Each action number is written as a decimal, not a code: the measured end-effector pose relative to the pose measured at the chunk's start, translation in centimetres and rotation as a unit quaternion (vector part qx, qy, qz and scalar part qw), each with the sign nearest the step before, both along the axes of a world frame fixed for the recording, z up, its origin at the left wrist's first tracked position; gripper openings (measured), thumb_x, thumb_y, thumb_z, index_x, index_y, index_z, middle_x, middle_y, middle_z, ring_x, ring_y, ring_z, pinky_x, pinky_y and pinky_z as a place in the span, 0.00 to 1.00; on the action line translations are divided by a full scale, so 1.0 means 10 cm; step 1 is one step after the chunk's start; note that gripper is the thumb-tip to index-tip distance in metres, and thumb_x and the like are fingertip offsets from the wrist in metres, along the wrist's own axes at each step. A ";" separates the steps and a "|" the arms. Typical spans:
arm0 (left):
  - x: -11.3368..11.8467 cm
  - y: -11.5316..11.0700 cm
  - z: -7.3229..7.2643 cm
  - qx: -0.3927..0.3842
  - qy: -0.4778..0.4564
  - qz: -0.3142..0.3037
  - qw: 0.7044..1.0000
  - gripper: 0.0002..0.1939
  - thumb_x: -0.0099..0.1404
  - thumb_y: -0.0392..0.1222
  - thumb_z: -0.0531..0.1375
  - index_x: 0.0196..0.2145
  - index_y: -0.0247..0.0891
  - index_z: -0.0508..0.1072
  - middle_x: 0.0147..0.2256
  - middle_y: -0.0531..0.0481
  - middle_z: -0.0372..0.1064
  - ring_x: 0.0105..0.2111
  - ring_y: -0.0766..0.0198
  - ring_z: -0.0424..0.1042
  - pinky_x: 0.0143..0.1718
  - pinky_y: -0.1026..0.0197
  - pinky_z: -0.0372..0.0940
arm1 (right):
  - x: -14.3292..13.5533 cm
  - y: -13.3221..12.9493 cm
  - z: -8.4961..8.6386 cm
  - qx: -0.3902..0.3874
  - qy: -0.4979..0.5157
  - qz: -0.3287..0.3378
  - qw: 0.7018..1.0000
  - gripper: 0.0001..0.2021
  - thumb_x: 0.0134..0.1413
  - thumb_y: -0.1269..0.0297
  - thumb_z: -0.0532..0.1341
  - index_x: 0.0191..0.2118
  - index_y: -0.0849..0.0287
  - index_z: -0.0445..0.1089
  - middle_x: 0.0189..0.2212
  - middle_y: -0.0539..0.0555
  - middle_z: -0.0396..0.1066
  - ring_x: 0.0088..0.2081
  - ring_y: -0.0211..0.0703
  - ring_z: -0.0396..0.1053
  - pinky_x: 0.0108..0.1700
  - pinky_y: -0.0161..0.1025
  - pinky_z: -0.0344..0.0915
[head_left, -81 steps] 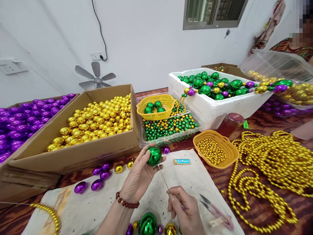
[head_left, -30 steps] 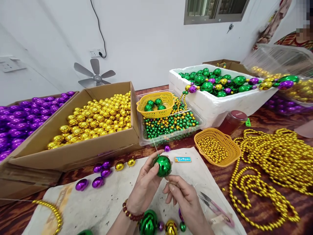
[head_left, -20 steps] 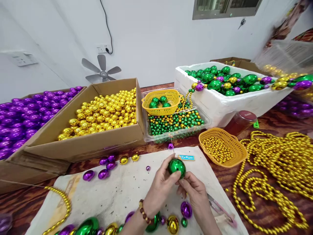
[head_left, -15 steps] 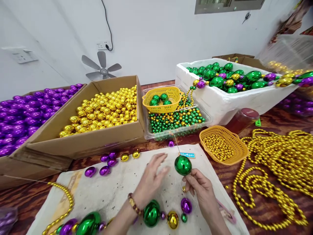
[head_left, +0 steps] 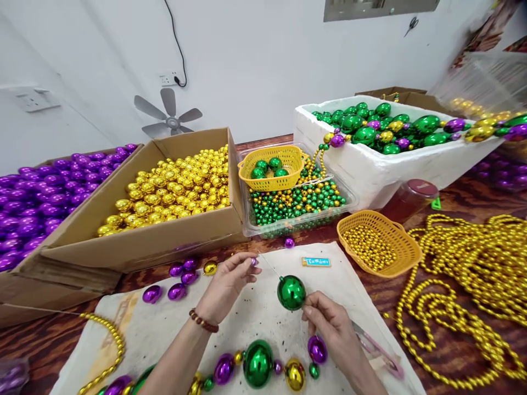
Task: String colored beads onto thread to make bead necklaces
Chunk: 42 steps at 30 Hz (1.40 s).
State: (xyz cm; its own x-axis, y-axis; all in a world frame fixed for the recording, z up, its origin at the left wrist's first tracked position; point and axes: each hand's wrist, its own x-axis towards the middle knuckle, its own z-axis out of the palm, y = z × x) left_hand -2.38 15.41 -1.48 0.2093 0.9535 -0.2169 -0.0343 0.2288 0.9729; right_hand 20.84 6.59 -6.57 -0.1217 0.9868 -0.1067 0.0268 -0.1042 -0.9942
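Over cloth (head_left: 148,323), left fingers (head_left: 234,270), earlier spread, pinch purple bead (head_left: 254,262); right fingers (head_left: 319,300) clamp needle (head_left: 270,265) through green ball (head_left: 291,293)

White wall (head_left: 247,60) is backing streaked counter (head_left: 477,198); window (head_left: 379,8) is showing above; black cord (head_left: 176,41) is rising from socket (head_left: 167,79)

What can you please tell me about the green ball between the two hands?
The green ball is round and mirror-glossy, perhaps plastic, with a small neck at its upper left. A thin needle-like rod projects there toward the left hand, which is apart from the ball. It appears raised above the pale cloth, its lower right at the right hand's fingertips.
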 end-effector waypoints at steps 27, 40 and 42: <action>0.29 -0.17 0.27 -0.060 -0.141 0.042 0.987 0.11 0.64 0.44 0.61 0.42 0.36 0.75 0.40 0.41 0.76 0.41 0.54 0.75 0.48 0.50 0.66 | 0.07 -0.01 0.05 -0.021 -0.004 0.040 0.999 0.12 0.64 0.59 0.53 0.31 0.59 0.63 0.23 0.45 0.62 0.20 0.34 0.62 0.25 0.32 0.55; 0.45 -0.30 0.35 0.116 0.033 0.077 0.990 0.10 0.65 0.43 0.59 0.39 0.37 0.77 0.32 0.48 0.71 0.31 0.63 0.69 0.33 0.62 0.64 | 0.25 0.14 0.10 0.002 -0.128 0.000 0.992 0.07 0.61 0.64 0.57 0.34 0.57 0.71 0.29 0.48 0.69 0.26 0.39 0.70 0.32 0.35 0.62; 0.49 -0.33 0.44 0.134 0.040 0.070 0.988 0.09 0.66 0.43 0.58 0.39 0.37 0.76 0.32 0.48 0.71 0.31 0.62 0.69 0.34 0.61 0.64 | 0.21 0.18 0.27 0.036 -0.160 -0.004 0.986 0.07 0.62 0.63 0.56 0.40 0.55 0.70 0.37 0.50 0.70 0.27 0.39 0.71 0.32 0.36 0.63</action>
State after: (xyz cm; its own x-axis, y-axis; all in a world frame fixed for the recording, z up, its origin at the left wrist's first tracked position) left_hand 2.51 12.16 2.90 0.0638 0.9973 0.0364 0.0316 -0.0385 0.9988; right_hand 22.96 8.37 -3.91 -0.0858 0.9940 -0.0676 0.3407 -0.0345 -0.9395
